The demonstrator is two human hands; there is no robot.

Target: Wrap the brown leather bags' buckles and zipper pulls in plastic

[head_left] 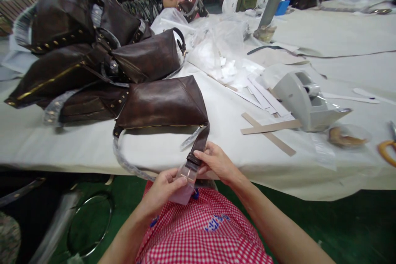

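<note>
Over the counter's (225,136) front edge, the right hand (218,163) pinches the strap (201,139) and the left hand (163,185) grips film (181,196) at its buckle (188,174). The step appears to be handling that film; the next move likely calls for a steady strap. The bag (161,103) lies near the front edge, its contents hidden. Towards the front right corner, an apparent clear dish (364,132) holds something brown (344,137).

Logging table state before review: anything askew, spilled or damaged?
Only clutter: two strips lie crossed by the dispenser, and clear plastic is heaped loosely mid-table. No spill or damage is visible on the nearest bag or around it.
</note>
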